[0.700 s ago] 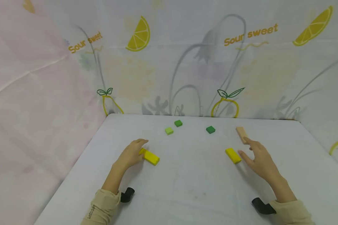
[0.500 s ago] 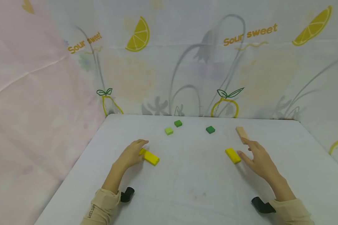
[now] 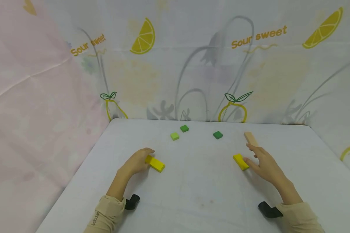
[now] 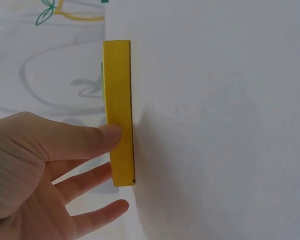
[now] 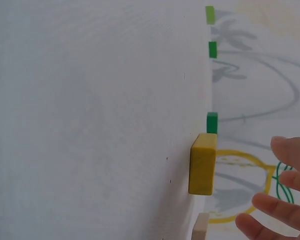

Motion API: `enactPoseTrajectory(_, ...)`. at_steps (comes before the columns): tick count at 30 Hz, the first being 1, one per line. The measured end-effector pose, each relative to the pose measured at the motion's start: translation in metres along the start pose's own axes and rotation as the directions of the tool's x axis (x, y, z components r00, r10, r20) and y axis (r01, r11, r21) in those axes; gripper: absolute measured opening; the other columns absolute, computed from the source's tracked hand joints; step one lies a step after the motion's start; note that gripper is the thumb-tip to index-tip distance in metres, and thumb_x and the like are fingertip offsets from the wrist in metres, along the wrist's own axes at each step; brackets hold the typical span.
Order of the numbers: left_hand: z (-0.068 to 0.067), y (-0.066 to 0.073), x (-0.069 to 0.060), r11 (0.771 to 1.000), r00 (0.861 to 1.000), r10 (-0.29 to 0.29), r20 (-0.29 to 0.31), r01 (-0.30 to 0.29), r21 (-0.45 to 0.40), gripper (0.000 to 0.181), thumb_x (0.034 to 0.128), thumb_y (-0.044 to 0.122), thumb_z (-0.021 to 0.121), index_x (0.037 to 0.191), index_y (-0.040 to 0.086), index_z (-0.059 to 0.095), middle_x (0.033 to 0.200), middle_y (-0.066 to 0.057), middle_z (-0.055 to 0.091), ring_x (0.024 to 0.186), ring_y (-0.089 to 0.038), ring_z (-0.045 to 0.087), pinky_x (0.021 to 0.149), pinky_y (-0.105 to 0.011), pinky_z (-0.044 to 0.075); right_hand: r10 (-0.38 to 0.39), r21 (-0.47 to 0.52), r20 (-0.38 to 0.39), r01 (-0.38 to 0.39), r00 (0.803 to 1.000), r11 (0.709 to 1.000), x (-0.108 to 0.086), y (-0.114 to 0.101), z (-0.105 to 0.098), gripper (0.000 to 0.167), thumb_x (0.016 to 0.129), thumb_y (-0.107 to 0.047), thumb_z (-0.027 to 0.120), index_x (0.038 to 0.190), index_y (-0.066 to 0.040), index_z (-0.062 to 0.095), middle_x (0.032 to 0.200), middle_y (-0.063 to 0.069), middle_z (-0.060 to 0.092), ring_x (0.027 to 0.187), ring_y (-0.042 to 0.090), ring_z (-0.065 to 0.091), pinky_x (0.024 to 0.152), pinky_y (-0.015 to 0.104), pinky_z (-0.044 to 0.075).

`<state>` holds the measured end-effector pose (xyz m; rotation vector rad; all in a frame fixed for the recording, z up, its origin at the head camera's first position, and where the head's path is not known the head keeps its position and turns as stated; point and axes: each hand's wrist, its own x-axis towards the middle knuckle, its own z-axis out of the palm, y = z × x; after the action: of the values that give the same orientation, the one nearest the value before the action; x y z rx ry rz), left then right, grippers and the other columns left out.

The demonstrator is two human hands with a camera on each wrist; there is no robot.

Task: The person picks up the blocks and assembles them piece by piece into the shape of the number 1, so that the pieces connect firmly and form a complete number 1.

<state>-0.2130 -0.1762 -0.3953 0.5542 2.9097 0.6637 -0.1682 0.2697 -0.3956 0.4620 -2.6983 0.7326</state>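
At the left of the table a yellow rectangular block [image 3: 155, 163] lies slantwise, its far-left end covered by my left hand [image 3: 135, 161]. Up close in the left wrist view, the thumb [image 4: 107, 134] presses on that block's near face, with fingers reaching behind it. My right hand [image 3: 265, 165] hovers with spread fingers by a second yellow block [image 3: 240, 161]. A gap separates its fingers from this block in the right wrist view. Beyond the same hand lies a pale wooden block [image 3: 250, 138], partly hidden by the fingertips.
Farther back on the white table [image 3: 192, 194] sit a light green block [image 3: 175, 136], a green block [image 3: 184, 128] and a dark green block [image 3: 218, 135]. Behind the table's rear edge hangs a printed cloth [image 3: 175, 64].
The left hand's fingers have lowered and closed in on the left yellow block. The right hand has shifted slightly left toward the other yellow block. The blocks stay in place.
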Motion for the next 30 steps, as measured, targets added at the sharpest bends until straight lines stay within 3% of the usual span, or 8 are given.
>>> enactPoseTrajectory(9,0.001,0.0,0.0,0.999,1.0,0.016,0.01,-0.016,0.032,0.04,0.0756,-0.011,0.066,0.115,-0.009,0.06,0.121,-0.022,0.058,0.115,-0.037,0.053,0.097,-0.046,0.042,0.084,0.009,0.18,-0.087,0.98,0.996,0.006,0.003,-0.001,0.056,0.092,-0.024,0.06,0.134,0.007,0.042,0.127,0.033,0.048,0.096,0.041,0.057,0.072,0.051,0.049)
enactPoseTrajectory(17,0.003,0.002,-0.003,0.996,1.0,0.023,0.009,-0.024,0.087,0.035,0.0744,-0.012,0.066,0.109,-0.011,0.062,0.11,-0.022,0.061,0.104,-0.035,0.057,0.091,-0.043,0.047,0.052,0.03,0.253,-0.061,0.966,0.998,0.01,0.007,0.003,0.053,0.089,-0.018,0.063,0.131,0.009,0.046,0.126,0.035,0.047,0.093,0.04,0.059,0.075,0.051,0.05)
enactPoseTrajectory(24,0.004,0.007,-0.004,0.998,1.0,0.001,-0.002,-0.001,0.069,0.032,0.071,-0.015,0.066,0.103,-0.01,0.065,0.102,-0.019,0.063,0.096,-0.031,0.059,0.087,-0.041,0.049,-0.018,0.057,0.298,0.001,0.954,0.998,0.016,0.012,0.008,0.051,0.086,-0.015,0.066,0.126,0.013,0.049,0.125,0.035,0.049,0.094,0.043,0.06,0.08,0.053,0.048)
enactPoseTrajectory(30,0.005,0.008,-0.003,0.997,1.0,0.01,-0.008,-0.01,0.075,0.032,0.0689,-0.016,0.067,0.1,-0.01,0.066,0.098,-0.018,0.062,0.092,-0.029,0.059,0.085,-0.04,0.05,-0.032,0.062,0.319,0.013,0.947,0.998,0.019,0.014,0.01,0.049,0.085,-0.013,0.067,0.123,0.014,0.051,0.124,0.033,0.051,0.099,0.045,0.058,0.084,0.054,0.047)
